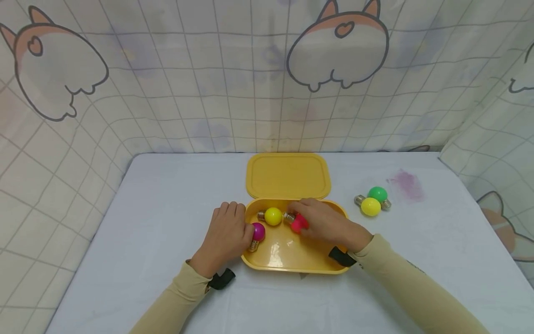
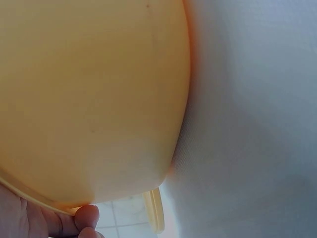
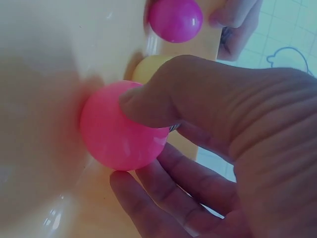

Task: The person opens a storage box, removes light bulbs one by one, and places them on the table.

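Note:
My left hand grips the left rim of a yellow plastic box; in the left wrist view its fingertips curl over the box's edge. Inside the box, my right hand holds a pink light bulb, the thumb on one side of the globe and fingers on the other. A yellow bulb lies left of it, near the back wall. Beside my left thumb is a purple bulb, its metal base toward the front.
Behind the box lies a flat yellow lid. On the white table to the right, a green bulb and another yellow bulb lie together. A patterned curtain hangs around the back and sides.

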A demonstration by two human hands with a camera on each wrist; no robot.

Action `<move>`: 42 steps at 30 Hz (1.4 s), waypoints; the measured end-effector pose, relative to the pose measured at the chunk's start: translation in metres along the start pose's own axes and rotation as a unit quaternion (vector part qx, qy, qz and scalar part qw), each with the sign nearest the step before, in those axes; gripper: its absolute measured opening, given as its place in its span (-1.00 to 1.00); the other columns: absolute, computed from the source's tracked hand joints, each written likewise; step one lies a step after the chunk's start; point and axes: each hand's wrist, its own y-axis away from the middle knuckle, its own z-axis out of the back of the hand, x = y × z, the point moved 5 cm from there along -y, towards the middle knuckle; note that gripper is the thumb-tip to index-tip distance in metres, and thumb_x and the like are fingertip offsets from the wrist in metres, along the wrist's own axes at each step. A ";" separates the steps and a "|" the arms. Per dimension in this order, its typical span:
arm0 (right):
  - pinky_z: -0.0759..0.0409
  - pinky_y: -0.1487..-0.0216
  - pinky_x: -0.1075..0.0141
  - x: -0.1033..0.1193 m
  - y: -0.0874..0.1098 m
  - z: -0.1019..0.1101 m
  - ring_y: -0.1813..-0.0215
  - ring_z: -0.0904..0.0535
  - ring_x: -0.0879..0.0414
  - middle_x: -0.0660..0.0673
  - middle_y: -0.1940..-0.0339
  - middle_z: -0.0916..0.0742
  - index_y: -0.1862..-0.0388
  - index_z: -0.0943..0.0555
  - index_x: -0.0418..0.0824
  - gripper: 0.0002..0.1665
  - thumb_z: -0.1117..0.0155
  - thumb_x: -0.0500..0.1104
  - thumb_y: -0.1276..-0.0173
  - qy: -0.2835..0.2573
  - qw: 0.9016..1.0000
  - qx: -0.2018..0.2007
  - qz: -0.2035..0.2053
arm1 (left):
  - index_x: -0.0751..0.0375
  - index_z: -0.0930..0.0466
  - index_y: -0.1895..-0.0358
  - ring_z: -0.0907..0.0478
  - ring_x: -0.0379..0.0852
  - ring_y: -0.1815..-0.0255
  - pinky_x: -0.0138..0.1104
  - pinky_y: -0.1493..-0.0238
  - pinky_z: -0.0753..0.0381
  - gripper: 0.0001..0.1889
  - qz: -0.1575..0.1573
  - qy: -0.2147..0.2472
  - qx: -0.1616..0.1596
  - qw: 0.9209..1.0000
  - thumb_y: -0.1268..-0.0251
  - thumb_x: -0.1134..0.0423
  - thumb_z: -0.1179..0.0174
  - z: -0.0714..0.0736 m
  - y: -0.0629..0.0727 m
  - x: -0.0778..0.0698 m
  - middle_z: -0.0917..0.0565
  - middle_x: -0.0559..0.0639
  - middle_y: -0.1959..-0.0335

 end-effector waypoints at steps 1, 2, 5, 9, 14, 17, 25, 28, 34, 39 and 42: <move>-0.60 -0.35 0.04 0.000 0.000 0.000 -0.24 -0.57 -0.02 -0.10 -0.25 -0.69 -0.33 -0.55 -0.07 -0.35 -0.52 -0.19 -0.26 0.001 1.000 0.001 0.000 | 0.24 -0.36 0.29 -0.22 0.00 0.29 -0.22 0.18 -0.20 -0.80 0.000 0.000 0.000 1.000 -0.31 0.18 -0.12 0.000 0.000 0.000 -0.30 0.02 0.44; -0.60 -0.35 0.04 0.000 0.000 -0.001 -0.23 -0.57 -0.02 -0.10 -0.25 -0.69 -0.32 -0.55 -0.06 -0.36 -0.52 -0.19 -0.26 0.001 1.000 0.002 0.000 | 0.24 -0.36 0.29 -0.22 0.00 0.29 -0.22 0.19 -0.20 -0.80 0.000 -0.001 -0.001 1.000 -0.31 0.18 -0.12 0.000 0.000 0.000 -0.30 0.02 0.44; -0.62 -0.33 0.05 0.000 -0.001 -0.001 -0.21 -0.58 0.00 -0.09 -0.24 -0.69 -0.29 -0.57 -0.05 -0.38 -0.53 -0.20 -0.25 -0.002 1.000 0.005 0.003 | 0.24 -0.36 0.29 -0.22 0.00 0.30 -0.22 0.19 -0.19 -0.80 0.000 0.000 -0.001 1.000 -0.31 0.18 -0.12 0.000 0.000 0.000 -0.30 0.02 0.45; -0.64 -0.30 0.08 0.001 -0.001 -0.002 -0.16 -0.59 0.03 -0.08 -0.22 -0.70 -0.27 -0.58 -0.05 -0.40 -0.53 -0.19 -0.25 -0.006 1.000 0.008 0.006 | 0.23 -0.37 0.27 -0.22 -0.01 0.29 -0.22 0.18 -0.21 -0.80 0.001 0.000 0.002 1.000 -0.32 0.18 -0.12 -0.001 -0.001 0.001 -0.31 0.02 0.44; -0.66 -0.27 0.09 0.002 0.001 -0.002 -0.14 -0.60 0.04 -0.09 -0.20 -0.70 -0.26 -0.59 -0.07 -0.40 -0.54 -0.18 -0.24 0.000 1.000 0.006 0.012 | 0.23 -0.37 0.27 -0.23 -0.02 0.29 -0.22 0.18 -0.22 -0.82 0.001 0.001 0.005 1.000 -0.32 0.20 -0.13 -0.002 0.000 0.001 -0.31 0.01 0.44; -0.65 -0.28 0.08 0.002 0.002 -0.002 -0.14 -0.60 0.03 -0.09 -0.20 -0.70 -0.26 -0.59 -0.07 -0.39 -0.55 -0.17 -0.22 0.003 1.000 0.006 0.015 | 0.23 -0.38 0.27 -0.23 -0.02 0.29 -0.22 0.18 -0.22 -0.83 -0.001 0.001 0.002 1.000 -0.31 0.22 -0.14 -0.001 0.000 0.000 -0.31 0.01 0.44; -0.68 -0.11 0.18 0.003 0.006 0.006 -0.02 -0.58 0.10 -0.04 -0.08 -0.71 -0.22 -0.61 -0.05 -0.42 -0.56 -0.13 -0.21 0.007 1.000 -0.011 0.027 | 0.23 -0.37 0.29 -0.23 -0.02 0.29 -0.21 0.18 -0.23 -0.83 0.000 -0.002 -0.001 1.000 -0.31 0.22 -0.14 -0.001 0.000 -0.001 -0.31 0.00 0.45; -0.67 -0.06 0.23 0.003 0.008 0.010 0.01 -0.57 0.12 -0.02 -0.04 -0.71 -0.20 -0.61 -0.03 -0.45 -0.54 -0.14 -0.22 -0.006 1.000 -0.014 0.025 | 0.23 -0.37 0.29 -0.23 -0.01 0.29 -0.21 0.18 -0.23 -0.83 0.002 0.001 -0.001 1.000 -0.31 0.22 -0.13 0.000 0.000 0.000 -0.31 0.01 0.45; -0.62 -0.02 0.27 0.003 0.012 0.015 0.01 -0.55 0.14 0.01 -0.03 -0.70 -0.21 -0.61 0.00 -0.47 -0.49 -0.17 -0.24 -0.046 0.999 -0.005 0.023 | 0.23 -0.37 0.28 -0.23 -0.01 0.28 -0.20 0.16 -0.24 -0.83 0.005 0.004 0.002 1.000 -0.32 0.21 -0.13 0.000 0.000 -0.001 -0.31 0.01 0.44; -0.63 -0.05 0.24 0.003 0.019 0.018 -0.01 -0.55 0.16 0.04 -0.05 -0.69 -0.21 -0.60 0.02 -0.48 -0.46 -0.15 -0.25 -0.063 0.997 -0.007 0.041 | 0.23 -0.37 0.28 -0.23 0.00 0.28 -0.20 0.16 -0.23 -0.82 0.004 0.007 0.000 1.000 -0.31 0.21 -0.13 0.000 0.000 -0.001 -0.31 0.01 0.44; -0.68 -0.11 0.15 0.003 0.023 0.019 -0.04 -0.56 0.16 0.04 -0.09 -0.70 -0.22 -0.60 0.01 -0.47 -0.45 -0.15 -0.25 -0.076 0.996 -0.013 0.052 | 0.23 -0.37 0.29 -0.23 0.00 0.28 -0.20 0.16 -0.22 -0.81 0.004 0.009 -0.001 1.000 -0.30 0.20 -0.13 0.001 0.000 -0.001 -0.31 0.02 0.44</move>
